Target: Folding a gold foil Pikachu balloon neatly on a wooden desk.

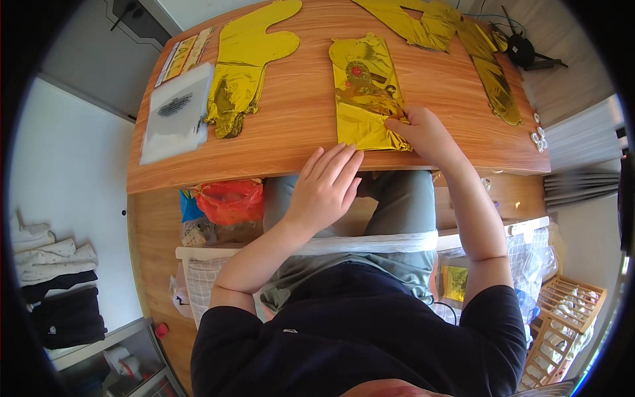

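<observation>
Gold foil (362, 99) is on the table (297, 99) by the near edge, long axis pointing away — right hand (424, 134) pinches its right side, left hand (329, 177) has fingers out straight at the near-left corner.

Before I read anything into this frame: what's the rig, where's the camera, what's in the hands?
No robot here: these are a person's own two bare hands. The single picture comes from the left of two head-worn fisheye cameras, looking down, so straight edges bend near the rim. Picture left is the person's left.

On the wood-grain table lie several shiny gold foil pieces, with a stack of clear plastic sleeves at the left. The right hand pinches the right edge of the middle foil piece. The left hand is open, fingertips at that piece's near edge.
</observation>
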A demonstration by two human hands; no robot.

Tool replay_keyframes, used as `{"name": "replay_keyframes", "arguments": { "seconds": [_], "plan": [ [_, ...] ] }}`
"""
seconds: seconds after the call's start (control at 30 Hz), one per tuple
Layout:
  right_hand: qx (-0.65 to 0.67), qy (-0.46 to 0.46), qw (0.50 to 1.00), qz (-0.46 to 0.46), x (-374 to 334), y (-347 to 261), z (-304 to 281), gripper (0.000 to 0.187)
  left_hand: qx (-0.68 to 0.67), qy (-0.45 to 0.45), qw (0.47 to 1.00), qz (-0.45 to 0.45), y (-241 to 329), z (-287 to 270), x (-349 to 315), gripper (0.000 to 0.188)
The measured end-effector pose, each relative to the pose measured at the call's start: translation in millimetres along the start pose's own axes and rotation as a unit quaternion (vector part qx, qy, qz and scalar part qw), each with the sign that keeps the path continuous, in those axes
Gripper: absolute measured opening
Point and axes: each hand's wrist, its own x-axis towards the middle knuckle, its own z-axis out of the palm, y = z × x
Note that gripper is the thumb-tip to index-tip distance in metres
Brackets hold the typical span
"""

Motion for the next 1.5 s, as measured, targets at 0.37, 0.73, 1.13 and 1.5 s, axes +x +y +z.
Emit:
{"name": "replay_keyframes", "arguments": {
  "seconds": [0.37,0.73,1.13,1.5],
  "plan": [
    [-0.022,-0.011,0.999,0.020,1,2,1,0.035,0.021,-0.008,1.000,-0.006,2,9,-13,0.050],
    [0.160,-0.031,0.981,0.105,-15,-19,-13,0.040,0.103,0.038,0.994,-0.011,11,28,-8,0.068],
    [0.151,0.168,0.973,-0.043,-62,4,20,0.061,0.115,0.043,0.992,-0.011,7,35,-8,0.066],
    [-0.198,0.308,0.918,-0.155,-74,11,33,0.030,0.107,0.042,0.993,-0.023,8,37,-9,0.064]
  ]
}}
